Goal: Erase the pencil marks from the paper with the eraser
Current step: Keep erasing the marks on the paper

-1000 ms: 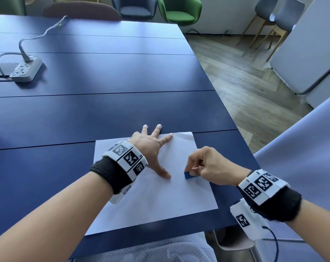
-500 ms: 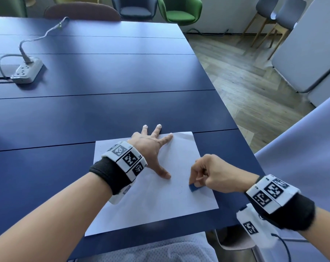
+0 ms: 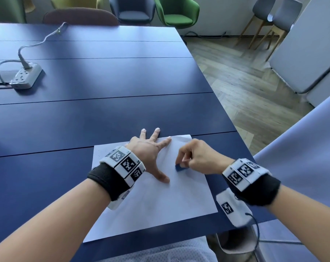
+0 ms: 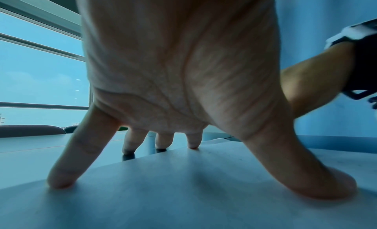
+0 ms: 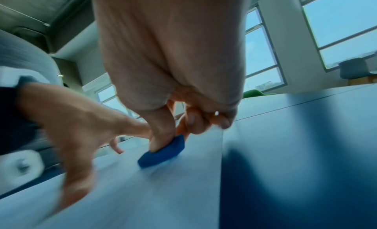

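The blue eraser [image 3: 179, 167] sits on the white paper [image 3: 160, 201], pinched by the right hand [image 3: 200, 157] between thumb and curled fingers, its lower edge pressed to the sheet. From the right wrist view the thumb lies on top of the eraser [image 5: 162, 152] and the other fingers are tucked in behind it; that picture is smeared with motion blur. The eraser lies just right of the left hand's thumb, near the paper's right edge.

The left hand [image 3: 150, 154] is spread wide, palm raised, holding the paper down with its fingertips [image 4: 61, 182]. Thumb and little finger press on the sheet [image 4: 183, 192]; two middle fingertips reach past its far edge onto the dark blue table [image 3: 103, 110].

Compared with half a second ago, the right hand and eraser have moved up the sheet, away from the person and closer to the left hand's index finger. The left hand has kept its place and spread. Pencil marks are too faint to make out.

Far off beyond the left hand, a white power strip [image 3: 25, 77] rests on the table.
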{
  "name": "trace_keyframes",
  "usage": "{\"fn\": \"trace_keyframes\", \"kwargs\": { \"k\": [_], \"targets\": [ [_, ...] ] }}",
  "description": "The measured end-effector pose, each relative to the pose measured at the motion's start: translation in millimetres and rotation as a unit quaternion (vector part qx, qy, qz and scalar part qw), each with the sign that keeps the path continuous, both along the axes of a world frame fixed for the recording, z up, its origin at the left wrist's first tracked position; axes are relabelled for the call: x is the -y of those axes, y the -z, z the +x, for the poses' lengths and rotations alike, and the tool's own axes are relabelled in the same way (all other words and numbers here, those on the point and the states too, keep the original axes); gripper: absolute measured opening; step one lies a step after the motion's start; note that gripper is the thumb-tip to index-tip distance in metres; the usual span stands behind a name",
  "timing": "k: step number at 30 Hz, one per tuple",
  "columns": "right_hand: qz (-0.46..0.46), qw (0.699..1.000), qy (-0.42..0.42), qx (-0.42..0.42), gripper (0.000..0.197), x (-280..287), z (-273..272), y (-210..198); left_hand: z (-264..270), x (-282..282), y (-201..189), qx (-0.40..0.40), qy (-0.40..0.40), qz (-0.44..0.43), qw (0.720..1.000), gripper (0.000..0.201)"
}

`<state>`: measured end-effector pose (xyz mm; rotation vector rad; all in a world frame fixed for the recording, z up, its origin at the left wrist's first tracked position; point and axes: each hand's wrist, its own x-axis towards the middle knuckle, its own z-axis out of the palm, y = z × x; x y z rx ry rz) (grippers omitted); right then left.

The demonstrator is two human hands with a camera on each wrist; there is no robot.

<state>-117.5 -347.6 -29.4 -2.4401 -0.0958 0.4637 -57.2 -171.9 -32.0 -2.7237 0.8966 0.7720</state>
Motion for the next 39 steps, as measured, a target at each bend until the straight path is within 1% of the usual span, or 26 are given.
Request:
{"fn": "trace_keyframes", "kwargs": {
  "k": [3,5,7,10,11,13,15,17,19,21,22,24,26,28,31,33,35,37,39],
  "targets": [
    [0.017,0.996,0.073,0.05,0.019,3,31,2,1,-1,0,-0.003,-0.001,-0.005,1.0,0.133],
    [0.021,0.993,0.096,0.066,0.015,4,37,2,2,-1,0,0.001,0.002,-0.006,1.0,0.133],
    [0.018,0.997,0.066,0.047,0.017,6,29,2,1,-1,1,0.003,0.005,-0.005,1.0,0.133],
    [-0.002,1.0,-0.013,-0.02,0.022,4,17,0,2,-1,2,0.001,0.004,-0.003,1.0,0.132],
    [-0.007,1.0,-0.017,-0.017,0.023,3,19,0,2,-1,3,0.0,0.003,-0.004,1.0,0.133],
    [0.004,0.999,0.018,0.032,0.022,3,28,2,2,0,3,0.0,0.003,-0.006,1.0,0.133],
    [0.025,0.995,0.066,0.075,0.015,1,34,8,2,0,1,0.002,0.004,-0.006,1.0,0.133],
    [0.038,0.992,0.087,0.089,0.013,2,27,14,2,0,0,0.003,0.004,-0.005,1.0,0.132],
    [0.045,0.995,0.067,0.065,0.016,3,15,17,1,0,0,0.001,0.003,-0.003,1.0,0.132],
    [0.038,0.999,0.025,0.013,0.017,3,8,14,2,0,1,-0.002,0.0,-0.002,1.0,0.132],
    [0.029,1.0,0.01,0.001,0.018,2,9,11,2,0,1,-0.003,-0.001,-0.002,1.0,0.133],
    [0.022,0.999,0.014,0.027,0.018,0,15,9,1,-1,0,0.0,0.001,0.001,1.0,0.132],
    [0.04,0.997,0.046,0.056,0.016,-3,17,10,1,0,-1,0.006,0.005,0.004,1.0,0.132],
    [0.056,0.995,0.062,0.052,0.016,-3,7,12,1,0,-2,0.009,0.006,0.005,1.0,0.132],
    [0.054,0.998,0.008,0.009,0.024,2,-21,13,0,0,-2,0.008,0.007,0.006,1.0,0.132],
    [0.033,0.999,-0.028,-0.029,0.027,3,-30,10,0,0,-2,0.006,0.006,0.004,1.0,0.132],
    [0.019,0.999,-0.024,-0.01,0.025,1,-21,9,0,0,-3,0.003,0.002,0.006,1.0,0.132],
    [0.028,0.999,0.019,0.037,0.021,-2,-8,10,0,1,-2,0.003,0.0,0.008,1.0,0.132],
    [0.04,0.997,0.049,0.051,0.02,-2,-4,11,-1,1,-2,0.004,0.0,0.008,1.0,0.132]
  ]
}}
